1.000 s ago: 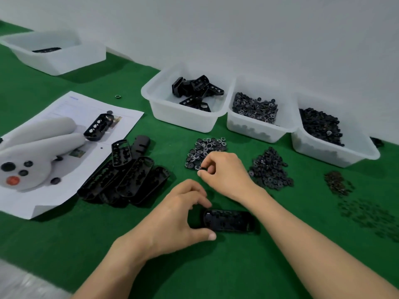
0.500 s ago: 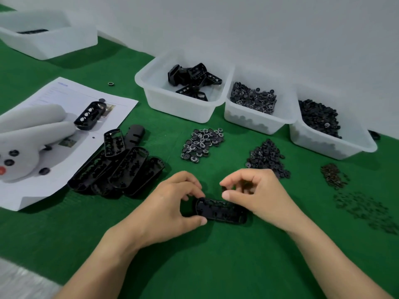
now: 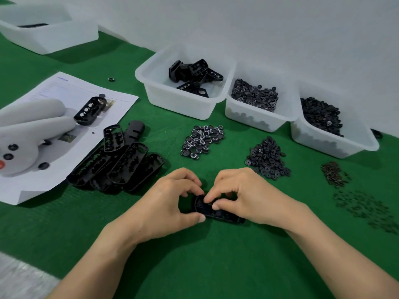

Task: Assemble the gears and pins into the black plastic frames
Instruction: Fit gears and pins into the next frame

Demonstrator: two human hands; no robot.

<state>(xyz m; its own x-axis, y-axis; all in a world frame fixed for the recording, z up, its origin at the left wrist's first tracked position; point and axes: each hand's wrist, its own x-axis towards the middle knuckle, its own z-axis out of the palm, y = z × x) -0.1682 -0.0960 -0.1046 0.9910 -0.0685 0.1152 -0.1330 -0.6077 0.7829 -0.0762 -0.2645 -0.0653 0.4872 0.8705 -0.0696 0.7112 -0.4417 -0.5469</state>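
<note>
From my head camera, looking down: the black frame [image 3: 218, 212] lies flat on the green mat [image 3: 194, 266], directly in front of me, and everything else I place from it.

My left hand [image 3: 164, 203] curls round its left end, thumb against the near edge and fingers arched over the far side. My right hand [image 3: 248, 197] covers its right half, with thumb and forefinger pinched together on its top face. Whether a gear sits between those fingertips I cannot tell.

Left of and beyond the frame is a heap of empty frames [image 3: 121, 167], partly overlapping a paper sheet [image 3: 32, 186] that carries a white plush toy [image 3: 26, 134]. Straight beyond the frame is a pile of white-marked gears [image 3: 203, 141], and beyond it to the right a pile of plain black gears [image 3: 267, 158]. Further right are the small brown pins [image 3: 333, 173]. Beyond all these, three white tubs [image 3: 172, 104] of parts stand side by side against the wall
</note>
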